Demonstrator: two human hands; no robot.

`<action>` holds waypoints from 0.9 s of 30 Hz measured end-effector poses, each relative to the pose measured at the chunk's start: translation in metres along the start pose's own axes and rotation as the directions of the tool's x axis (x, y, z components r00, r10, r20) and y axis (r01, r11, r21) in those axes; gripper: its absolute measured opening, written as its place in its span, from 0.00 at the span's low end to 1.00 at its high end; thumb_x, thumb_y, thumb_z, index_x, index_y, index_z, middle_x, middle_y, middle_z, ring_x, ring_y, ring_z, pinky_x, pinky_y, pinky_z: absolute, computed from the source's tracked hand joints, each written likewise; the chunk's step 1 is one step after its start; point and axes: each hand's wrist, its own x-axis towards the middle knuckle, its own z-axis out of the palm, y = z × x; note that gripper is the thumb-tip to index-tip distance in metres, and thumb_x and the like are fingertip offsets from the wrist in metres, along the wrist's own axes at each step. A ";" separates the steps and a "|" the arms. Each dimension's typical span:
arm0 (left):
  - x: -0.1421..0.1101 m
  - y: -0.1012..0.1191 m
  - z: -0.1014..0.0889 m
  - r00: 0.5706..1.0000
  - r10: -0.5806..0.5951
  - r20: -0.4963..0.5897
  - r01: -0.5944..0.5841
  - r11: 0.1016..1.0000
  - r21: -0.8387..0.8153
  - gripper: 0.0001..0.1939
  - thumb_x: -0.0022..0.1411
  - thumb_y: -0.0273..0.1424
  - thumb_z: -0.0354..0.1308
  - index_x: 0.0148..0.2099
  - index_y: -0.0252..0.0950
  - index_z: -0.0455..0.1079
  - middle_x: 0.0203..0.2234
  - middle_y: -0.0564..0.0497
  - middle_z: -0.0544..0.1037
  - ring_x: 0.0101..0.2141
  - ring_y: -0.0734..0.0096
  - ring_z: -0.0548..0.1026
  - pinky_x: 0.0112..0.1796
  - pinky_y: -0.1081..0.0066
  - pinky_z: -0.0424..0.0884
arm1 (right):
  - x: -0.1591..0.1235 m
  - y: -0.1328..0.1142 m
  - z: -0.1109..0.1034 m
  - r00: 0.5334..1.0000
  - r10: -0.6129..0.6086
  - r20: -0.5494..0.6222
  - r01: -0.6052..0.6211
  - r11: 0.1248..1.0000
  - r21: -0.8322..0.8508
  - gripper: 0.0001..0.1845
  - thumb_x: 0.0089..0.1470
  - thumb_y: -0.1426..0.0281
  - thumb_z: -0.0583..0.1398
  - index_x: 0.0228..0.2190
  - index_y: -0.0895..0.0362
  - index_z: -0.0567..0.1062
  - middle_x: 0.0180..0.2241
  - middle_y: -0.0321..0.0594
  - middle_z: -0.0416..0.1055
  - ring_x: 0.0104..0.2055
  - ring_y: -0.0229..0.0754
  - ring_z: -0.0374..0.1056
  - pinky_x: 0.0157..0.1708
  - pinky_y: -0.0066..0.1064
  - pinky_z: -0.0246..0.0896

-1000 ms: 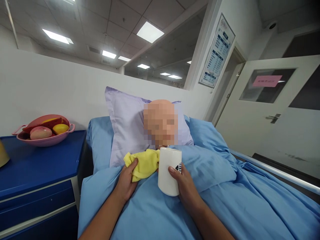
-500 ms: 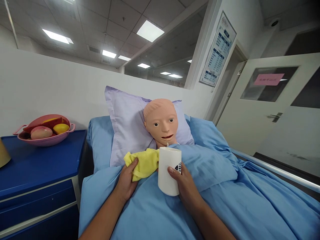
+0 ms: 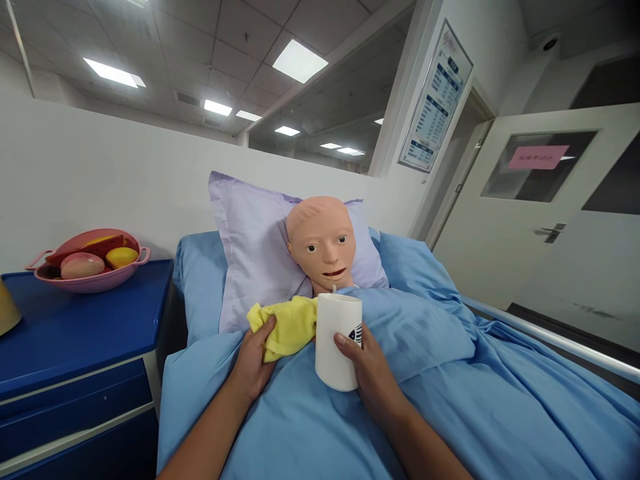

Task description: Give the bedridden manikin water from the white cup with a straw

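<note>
My right hand [image 3: 367, 373] is wrapped round a white cup [image 3: 336, 340], held upright just below the chin of a training manikin [image 3: 320, 241] that lies in the bed. A thin straw tip shows above the cup's rim, near the manikin's mouth. My left hand [image 3: 255, 363] grips a yellow cloth [image 3: 289, 325] that rests on the blue blanket [image 3: 410, 400] beside the cup, under the manikin's chin. The manikin's head leans on a lilac pillow [image 3: 250, 253].
A blue bedside cabinet [image 3: 75, 333] stands at the left with a pink bowl [image 3: 87, 281] of fruit on it. A metal bed rail [image 3: 560, 343] runs along the right. A closed door [image 3: 550, 227] and a wall poster [image 3: 435, 100] are behind.
Almost nothing has moved. The cup and both hands stay in place, with the cup a touch higher toward the manikin's chin.
</note>
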 end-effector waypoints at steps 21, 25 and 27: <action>0.001 -0.001 -0.002 1.000 0.009 0.024 -0.009 1.000 0.018 0.22 0.61 0.35 0.60 0.56 0.34 0.68 0.53 0.42 0.75 0.54 0.56 0.72 0.58 0.59 0.66 | -0.002 -0.002 0.001 1.000 0.006 0.001 -0.006 1.000 -0.008 0.28 0.49 0.55 0.66 0.50 0.51 0.70 0.43 0.43 0.77 0.45 0.52 0.72 0.34 0.35 0.68; 0.000 -0.001 -0.001 1.000 0.004 0.011 -0.004 1.000 0.012 0.22 0.61 0.35 0.60 0.56 0.33 0.68 0.53 0.42 0.75 0.54 0.57 0.72 0.58 0.59 0.66 | -0.002 -0.003 0.002 1.000 0.006 -0.004 -0.006 1.000 0.006 0.29 0.48 0.55 0.66 0.50 0.52 0.70 0.43 0.44 0.77 0.45 0.52 0.73 0.34 0.35 0.68; 0.000 0.000 0.000 1.000 0.004 0.009 -0.004 1.000 0.010 0.22 0.61 0.35 0.60 0.56 0.33 0.68 0.53 0.42 0.75 0.54 0.56 0.72 0.58 0.59 0.66 | -0.003 -0.004 0.003 1.000 0.008 -0.003 -0.008 1.000 0.015 0.30 0.48 0.55 0.66 0.50 0.52 0.70 0.43 0.44 0.77 0.44 0.53 0.73 0.34 0.36 0.68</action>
